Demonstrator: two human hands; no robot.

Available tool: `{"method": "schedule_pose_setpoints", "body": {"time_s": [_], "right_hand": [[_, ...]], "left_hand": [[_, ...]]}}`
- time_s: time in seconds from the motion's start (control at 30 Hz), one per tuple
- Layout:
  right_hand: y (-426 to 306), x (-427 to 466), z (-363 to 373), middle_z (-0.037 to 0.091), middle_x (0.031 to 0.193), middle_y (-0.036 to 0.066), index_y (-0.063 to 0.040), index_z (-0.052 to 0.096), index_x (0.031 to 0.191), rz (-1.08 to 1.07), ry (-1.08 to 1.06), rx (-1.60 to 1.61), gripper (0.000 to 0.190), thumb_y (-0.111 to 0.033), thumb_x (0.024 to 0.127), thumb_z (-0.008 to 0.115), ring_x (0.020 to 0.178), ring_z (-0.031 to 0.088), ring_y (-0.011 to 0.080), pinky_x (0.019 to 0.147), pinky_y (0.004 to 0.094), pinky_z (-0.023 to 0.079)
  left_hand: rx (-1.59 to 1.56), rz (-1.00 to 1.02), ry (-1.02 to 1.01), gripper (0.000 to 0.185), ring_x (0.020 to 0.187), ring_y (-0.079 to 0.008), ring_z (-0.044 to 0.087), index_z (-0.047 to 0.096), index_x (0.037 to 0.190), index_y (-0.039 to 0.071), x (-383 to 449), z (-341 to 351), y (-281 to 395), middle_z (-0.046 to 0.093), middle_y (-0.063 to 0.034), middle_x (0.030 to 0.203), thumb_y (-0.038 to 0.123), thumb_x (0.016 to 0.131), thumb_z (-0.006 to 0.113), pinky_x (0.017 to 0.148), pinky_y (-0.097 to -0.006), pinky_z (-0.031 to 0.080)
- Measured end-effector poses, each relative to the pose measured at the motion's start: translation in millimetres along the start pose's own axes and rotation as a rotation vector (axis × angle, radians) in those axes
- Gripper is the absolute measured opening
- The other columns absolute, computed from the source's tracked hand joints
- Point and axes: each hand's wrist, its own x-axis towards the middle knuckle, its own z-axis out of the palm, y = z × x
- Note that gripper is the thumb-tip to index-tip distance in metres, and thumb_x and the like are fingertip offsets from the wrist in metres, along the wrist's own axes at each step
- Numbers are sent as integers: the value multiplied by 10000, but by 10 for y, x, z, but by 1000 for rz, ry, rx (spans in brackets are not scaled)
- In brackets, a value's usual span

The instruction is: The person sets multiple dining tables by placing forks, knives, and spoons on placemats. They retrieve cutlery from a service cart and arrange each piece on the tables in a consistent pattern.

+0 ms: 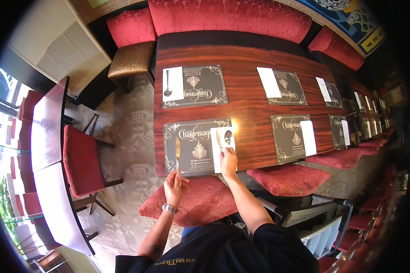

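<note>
My left hand (174,184) holds a table knife (177,153) by its handle end, blade pointing away from me. The knife lies over the left part of a dark printed paper placemat (198,167) near the table's front edge. My right hand (229,160) grips a metal spoon (228,137), bowl end away from me, above a white paper napkin (216,167) on the placemat's right side. A second shiny piece of cutlery (220,139) shows just left of the spoon; its kind is unclear. The fingers hide the lower handles.
A dark red wood-grain table (246,88) carries several more placemats with napkins. A spoon (167,83) rests on the far-left napkin (177,92). A red chair (191,204) is directly before me, another (288,179) to its right. A cart with a grey bin (321,235) stands behind right.
</note>
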Motion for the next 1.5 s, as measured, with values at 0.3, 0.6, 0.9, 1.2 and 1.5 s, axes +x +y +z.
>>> {"method": "schedule_pose_setpoints", "body": {"time_s": [0.3, 0.6, 0.9, 1.2, 1.5], "right_hand": [[-1246, 456, -666, 667, 1060, 96, -35, 704, 1168, -588, -198, 202, 313, -85, 868, 779, 1008, 653, 297, 821, 397, 582], [-1692, 1971, 337, 699, 871, 84, -25, 742, 973, -645, -341, 278, 92, -83, 907, 769, 883, 676, 249, 766, 355, 556], [-1917, 3915, 1995, 800, 1000, 164, -36, 780, 1006, 89, -388, 314, 214, -126, 822, 839, 933, 782, 301, 802, 408, 603], [-1940, 3844, 2414, 788, 1090, 159, -19, 714, 1289, 55, -202, 178, 340, -2, 949, 720, 851, 786, 245, 728, 358, 647], [-1134, 2902, 636, 659, 751, 16, -79, 727, 1228, 52, -190, 744, 349, -144, 908, 849, 566, 592, 73, 434, 241, 449]], "left_hand": [[84, 33, -21, 305, 469, -127, 614, 676, 1195, -78, 521, 214, 421, 713, -108, 729, 190, 1097, 569, 448, -257, 470], [-281, 82, 25, 597, 634, -179, 689, 606, 1363, -28, 1224, -146, 1232, 737, -139, 884, 494, 1129, 437, 484, -262, 471], [-219, 43, 298, 288, 713, -149, 718, 625, 1340, 13, 671, -1087, 567, 746, -99, 937, 147, 1090, 582, 541, -250, 528], [-214, -22, 595, 284, 691, -182, 729, 589, 1315, -31, 80, -1628, 277, 747, -159, 959, 142, 1090, 575, 487, -246, 532], [-90, 110, 357, 279, 693, -174, 717, 601, 1302, -36, 341, -900, 807, 731, -136, 915, 137, 1084, 570, 481, -247, 520]]}}
